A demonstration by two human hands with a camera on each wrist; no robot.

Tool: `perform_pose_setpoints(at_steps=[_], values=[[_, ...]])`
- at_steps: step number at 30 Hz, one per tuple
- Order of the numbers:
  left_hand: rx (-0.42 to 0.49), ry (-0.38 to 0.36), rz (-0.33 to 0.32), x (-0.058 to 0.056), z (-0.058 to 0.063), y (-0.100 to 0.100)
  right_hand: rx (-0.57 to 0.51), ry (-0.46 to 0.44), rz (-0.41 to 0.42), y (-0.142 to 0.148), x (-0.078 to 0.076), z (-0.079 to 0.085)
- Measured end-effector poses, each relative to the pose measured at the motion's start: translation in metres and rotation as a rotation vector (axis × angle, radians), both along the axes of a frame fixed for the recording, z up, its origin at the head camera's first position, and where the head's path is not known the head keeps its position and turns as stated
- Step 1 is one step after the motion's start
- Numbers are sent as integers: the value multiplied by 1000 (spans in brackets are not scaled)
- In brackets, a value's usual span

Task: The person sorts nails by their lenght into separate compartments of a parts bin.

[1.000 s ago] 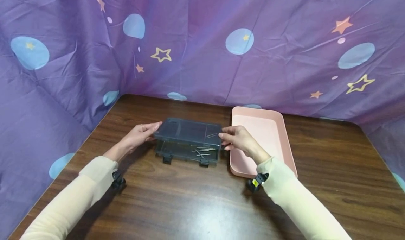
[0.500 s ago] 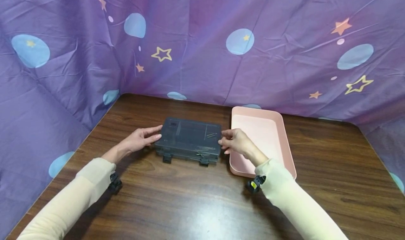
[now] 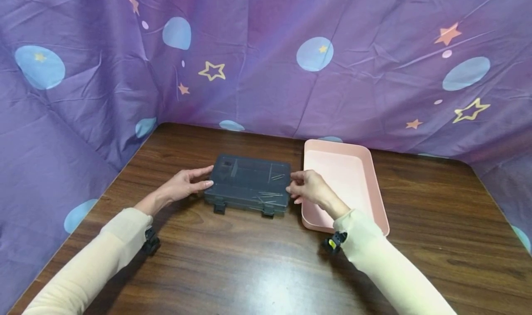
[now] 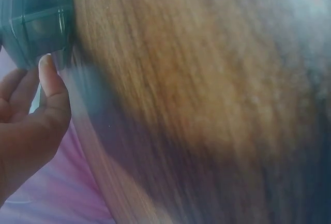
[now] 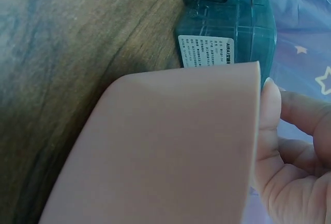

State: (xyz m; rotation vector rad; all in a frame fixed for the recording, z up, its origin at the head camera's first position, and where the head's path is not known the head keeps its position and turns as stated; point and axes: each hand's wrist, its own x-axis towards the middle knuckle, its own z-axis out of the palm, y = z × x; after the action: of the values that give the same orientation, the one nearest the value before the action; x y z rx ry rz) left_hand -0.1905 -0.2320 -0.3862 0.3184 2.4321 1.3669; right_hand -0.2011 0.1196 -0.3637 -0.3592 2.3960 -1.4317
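Note:
A dark translucent plastic storage box (image 3: 249,181) sits on the wooden table with its lid down. Both front latches (image 3: 268,211) hang loose at its near side. Through the lid show several thin metal needle-like pieces (image 3: 270,195), mostly at the right. At the box's left end, my left hand (image 3: 178,185) holds the lid's edge between thumb and fingers. My right hand (image 3: 313,188) holds the right end with its fingers bent. In the right wrist view a white label (image 5: 206,51) is on the box's side; the fingertips are partly hidden.
A shallow pink tray (image 3: 376,190) stands just right of the box, under my right hand and wrist. A purple patterned cloth (image 3: 266,75) hangs behind and to the left of the table (image 3: 232,259).
The lid, raised at the front a second ago, has come down onto the box. Both hands went down with it and have hardly moved in the last half second.

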Motion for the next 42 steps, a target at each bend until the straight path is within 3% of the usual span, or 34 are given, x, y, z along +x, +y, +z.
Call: perform_pose_setpoints(at_steps=[6, 14, 31, 36, 42], values=[[15, -24, -31, 2, -1, 0, 46, 20, -8, -1, 2, -2], [31, -14, -24, 4, -6, 1, 68, 37, 16, -1, 5, -7], [42, 54, 99, 17, -16, 9, 89, 8, 47, 0, 30, -16], [-9, 69, 118, 21, -15, 11, 112, 53, 80, -2, 34, -15], [-31, 94, 115, 19, -10, 14, 200, 149, 117, -2, 33, -9]])
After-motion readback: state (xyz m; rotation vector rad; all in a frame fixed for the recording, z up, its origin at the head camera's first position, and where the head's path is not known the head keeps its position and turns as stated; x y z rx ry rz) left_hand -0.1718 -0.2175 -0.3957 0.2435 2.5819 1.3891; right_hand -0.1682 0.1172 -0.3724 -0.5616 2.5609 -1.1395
